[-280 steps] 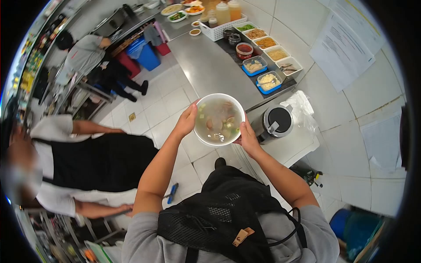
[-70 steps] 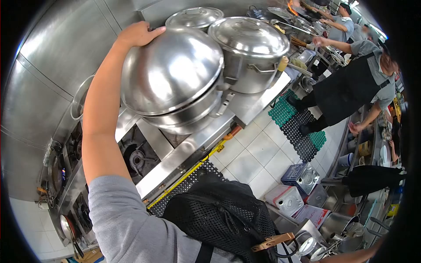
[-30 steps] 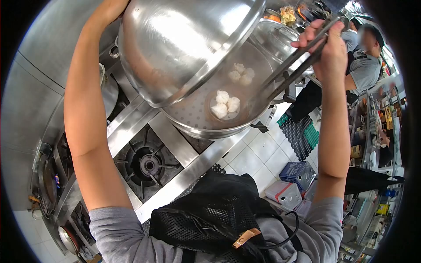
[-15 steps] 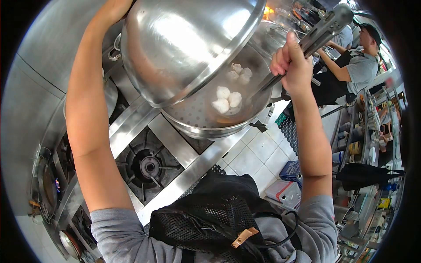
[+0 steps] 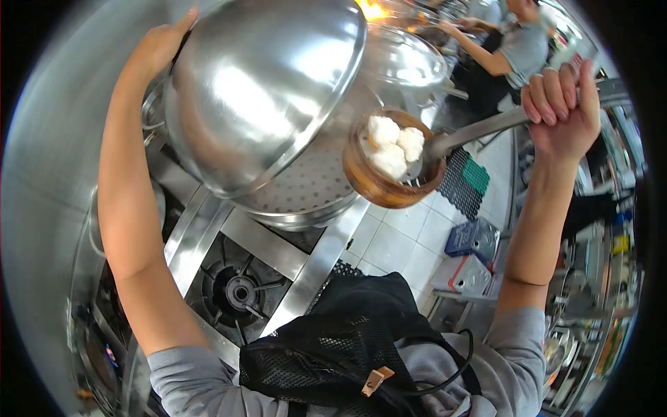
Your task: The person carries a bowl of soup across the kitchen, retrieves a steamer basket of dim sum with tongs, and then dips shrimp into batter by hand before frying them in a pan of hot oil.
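At the upper left my left hand (image 5: 163, 50) grips the edge of a large domed steel lid (image 5: 267, 97), with some fingers hidden behind it. The lid is tilted up over a wide steel steamer pot (image 5: 295, 221), whose perforated tray shows below. My right hand (image 5: 564, 111) is wrapped round metal tongs (image 5: 490, 126). Their jaws clamp the right rim of a small round bamboo steamer basket (image 5: 379, 184), held in the air by the pot's right edge. Several white buns (image 5: 394, 147) sit inside the basket.
A gas burner (image 5: 240, 292) lies in front of the pot. Flames (image 5: 373, 10) and another lidded pot (image 5: 403, 59) are behind. A person (image 5: 511, 52) works at the upper right. Tins (image 5: 472, 238) stand on the tiled floor below; shelves (image 5: 590, 326) line the right side.
The tongs have lifted the basket of buns out of the pot, moving right and toward me. My right hand went right; the lid and left hand shifted slightly left in view.
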